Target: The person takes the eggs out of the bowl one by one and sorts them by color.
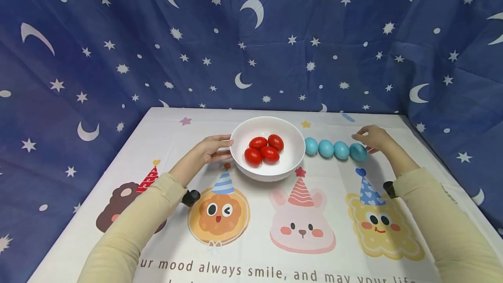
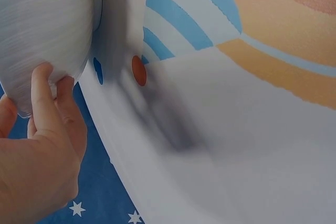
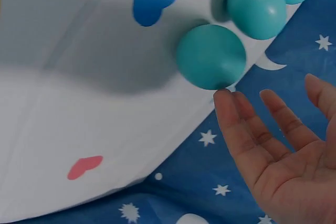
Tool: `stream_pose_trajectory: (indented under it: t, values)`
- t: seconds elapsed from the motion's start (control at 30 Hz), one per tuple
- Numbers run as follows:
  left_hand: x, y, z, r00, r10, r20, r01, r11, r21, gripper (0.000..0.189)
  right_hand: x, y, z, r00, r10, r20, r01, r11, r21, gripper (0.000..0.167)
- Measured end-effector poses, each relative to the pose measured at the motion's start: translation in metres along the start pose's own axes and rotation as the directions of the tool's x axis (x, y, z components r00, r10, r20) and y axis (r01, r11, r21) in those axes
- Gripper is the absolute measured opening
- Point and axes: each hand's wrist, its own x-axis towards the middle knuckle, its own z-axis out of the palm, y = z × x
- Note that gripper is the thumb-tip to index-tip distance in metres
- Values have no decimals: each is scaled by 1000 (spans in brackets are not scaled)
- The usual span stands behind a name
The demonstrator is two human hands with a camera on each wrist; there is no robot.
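A white bowl [image 1: 267,174] stands at the middle of the table, with several glossy red egg-shaped pieces [image 1: 270,154] inside. My left hand [image 1: 216,148] holds the bowl at its left side; in the left wrist view, fingers [image 2: 44,98] lie against its outer wall and the thumb is at the edge. To the right of the bowl, several turquoise eggs [image 1: 326,148] form a row. At the right end of that row is the last turquoise egg [image 3: 211,57]. My right hand [image 1: 373,138] is beside it, fingers spread and loosely extended, one fingertip touching or almost touching the egg.
A white tablecloth [image 1: 243,200] printed with cartoon figures and lettering covers the table. Behind and at the sides hangs a dark blue curtain [image 1: 220,56] with stars and moons. The row's left end lies close to the bowl's right side.
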Motion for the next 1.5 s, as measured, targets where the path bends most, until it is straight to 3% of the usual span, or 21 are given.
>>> stream_pose_trajectory:
  t: [0.3, 0.83, 1.27, 1.5]
  values:
    - [-2, 0, 1, 1000, 4, 0, -4, 1000, 5, 53, -3, -15, 0, 996, -80, -43, 79, 996, -28, 48]
    - [-1, 0, 3, 1000, 1, -13, -1, 1000, 17, 52, -18, -58, -1, 959, -279, -58, 274, 959, -75, 40]
    - [-2, 4, -1, 1000, 2, -5, -2, 1000, 25, 53, -21, -100, 5, 941, -331, -68, 324, 942, -89, 34]
    - [-2, 2, 1, 1000, -4, -11, 5, 999, 32, 52, -25, -117, 13, 913, -401, -77, 389, 911, -138, 28]
